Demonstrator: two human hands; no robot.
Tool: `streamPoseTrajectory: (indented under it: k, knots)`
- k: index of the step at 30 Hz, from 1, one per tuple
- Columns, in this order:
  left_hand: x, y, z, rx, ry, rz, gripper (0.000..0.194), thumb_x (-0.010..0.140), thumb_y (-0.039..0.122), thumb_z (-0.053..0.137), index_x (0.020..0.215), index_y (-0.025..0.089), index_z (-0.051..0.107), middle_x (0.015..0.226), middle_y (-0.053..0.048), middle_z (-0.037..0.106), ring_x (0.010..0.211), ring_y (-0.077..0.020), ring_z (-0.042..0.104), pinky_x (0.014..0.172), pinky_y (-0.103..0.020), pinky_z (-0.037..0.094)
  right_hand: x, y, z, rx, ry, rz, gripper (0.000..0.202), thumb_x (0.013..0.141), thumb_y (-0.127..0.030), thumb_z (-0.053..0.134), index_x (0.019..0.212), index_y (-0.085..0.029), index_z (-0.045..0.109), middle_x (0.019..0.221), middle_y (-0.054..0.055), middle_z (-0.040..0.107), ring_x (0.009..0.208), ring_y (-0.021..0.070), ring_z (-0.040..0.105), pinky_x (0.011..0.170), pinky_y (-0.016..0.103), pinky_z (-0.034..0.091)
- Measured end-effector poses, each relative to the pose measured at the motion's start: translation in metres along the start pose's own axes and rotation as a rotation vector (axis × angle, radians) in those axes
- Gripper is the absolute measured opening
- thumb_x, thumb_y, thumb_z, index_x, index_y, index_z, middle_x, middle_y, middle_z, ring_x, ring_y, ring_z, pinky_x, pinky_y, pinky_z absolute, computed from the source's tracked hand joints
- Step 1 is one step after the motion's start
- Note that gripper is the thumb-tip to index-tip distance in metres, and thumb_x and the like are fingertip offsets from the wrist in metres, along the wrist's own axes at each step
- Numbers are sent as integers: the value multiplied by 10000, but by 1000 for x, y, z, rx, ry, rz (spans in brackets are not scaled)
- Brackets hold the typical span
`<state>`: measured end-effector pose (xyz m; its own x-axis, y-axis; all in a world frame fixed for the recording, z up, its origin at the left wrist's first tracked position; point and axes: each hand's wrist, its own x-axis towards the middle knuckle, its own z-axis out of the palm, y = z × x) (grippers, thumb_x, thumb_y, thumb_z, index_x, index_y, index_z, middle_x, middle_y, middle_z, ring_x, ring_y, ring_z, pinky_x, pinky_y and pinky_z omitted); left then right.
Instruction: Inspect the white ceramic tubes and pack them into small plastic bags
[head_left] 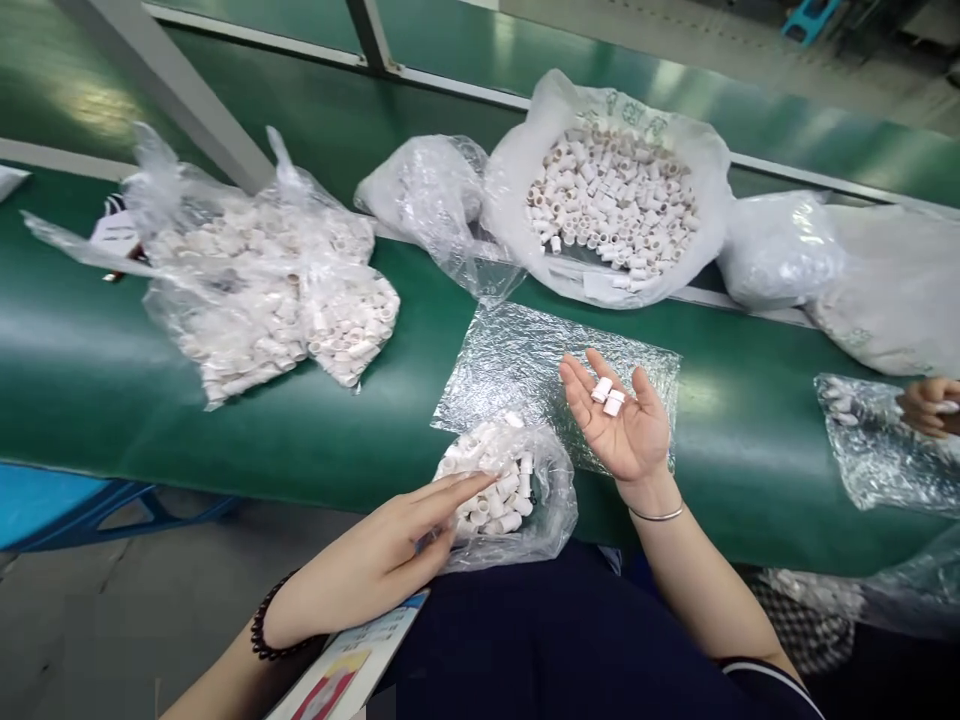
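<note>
Cupping 2 pcs (pixel 613 403) nr mat (pixel 491 365) edge

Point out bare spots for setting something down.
Green surface: one patch between the silver sheet and the right-hand sheet; another between the silver sheet and the filled bags at left. Crowded: the back, where the large open bag sits among others; front middle, with the left hand over the small bag.

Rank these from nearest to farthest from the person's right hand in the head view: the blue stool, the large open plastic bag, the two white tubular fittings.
1. Two white tubular fittings: on the upturned palm of the right hand.
2. Large open plastic bag: beyond the hand, on the bench's far side.
3. Blue stool: top right, beyond the bench.
</note>
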<state>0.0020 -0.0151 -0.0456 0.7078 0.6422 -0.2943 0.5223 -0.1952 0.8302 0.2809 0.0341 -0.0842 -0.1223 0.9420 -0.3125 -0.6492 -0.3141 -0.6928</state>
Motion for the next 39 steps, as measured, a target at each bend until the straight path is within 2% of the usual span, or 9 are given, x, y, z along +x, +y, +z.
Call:
streamPoseTrajectory:
  k: [10,18,22,25,27,31,34,36,39]
  knots:
    - [5,8,1,-33,-55,-70,525,986,267,337,1505,315,272,912,-21,654,666,-103,546,768,-228,519,-12,0,-12,-43,-89,-29,580,926,-639,224,1292,-293,510,1463,42,483,1352,192,455,1160,482,325]
    - [4,10,1,-67,-35,-76,551,982,247,356,1506,366,235,1181,-55,620,690,-84,546,718,-208,516,-12,0,-14,8,-69,-24,555,937,-630,218,1199,-298,578,1415,15,530,1303,196,504,1105,447,415]
    - [5,11,3,-74,124,-83,614,957,220,393,1522,342,185,1478,-104,417,780,-99,574,708,-211,533,-27,-9,3,-84,-82,-77,344,947,-527,386,1052,-307,629,1124,17,669,932,141,652,688,265,589]
    - [7,13,3,-17,180,-38,675,935,174,413,1535,319,140,1564,-115,289,884,-119,595,836,-256,530,-42,-13,32,-205,-161,-191,152,941,-388,508,960,-305,635,828,-12,621,577,85,528,368,160,394]
    - [8,16,2,-14,193,9,698,918,141,420,1537,306,142,1556,-116,303,962,-143,601,870,-275,527,-50,-11,53,-391,-264,-319,118,950,-326,515,964,-302,629,803,-16,594,582,85,529,413,176,430]
    - [0,19,-3,-35,267,92,680,904,90,428,1510,337,244,1541,-82,333,1135,-194,568,853,-270,536,-48,-2,74,-999,-558,-673,211,900,-262,606,1111,-253,614,1054,59,677,1002,198,645,860,373,553]
    - [-19,12,-11,-49,349,114,602,927,138,465,1472,362,340,1558,-73,306,1132,-206,571,807,-254,536,-36,-1,56,-1197,-409,-847,220,911,-232,573,1127,-230,613,1114,84,678,1073,220,627,925,410,514]
    - [-31,1,-16,-130,447,50,541,945,227,488,1462,330,369,1491,-110,402,990,-173,613,779,-258,533,-27,0,35,-1211,-206,-699,189,940,-276,520,1090,-234,626,1070,72,680,1022,207,634,900,398,511]
    - [-40,-17,-16,-324,534,-152,397,967,367,452,1328,217,521,1174,-115,631,778,-129,609,735,-255,521,-18,7,10,-1065,-108,-222,303,949,-456,471,1063,-224,629,1016,67,677,922,190,639,816,360,525]
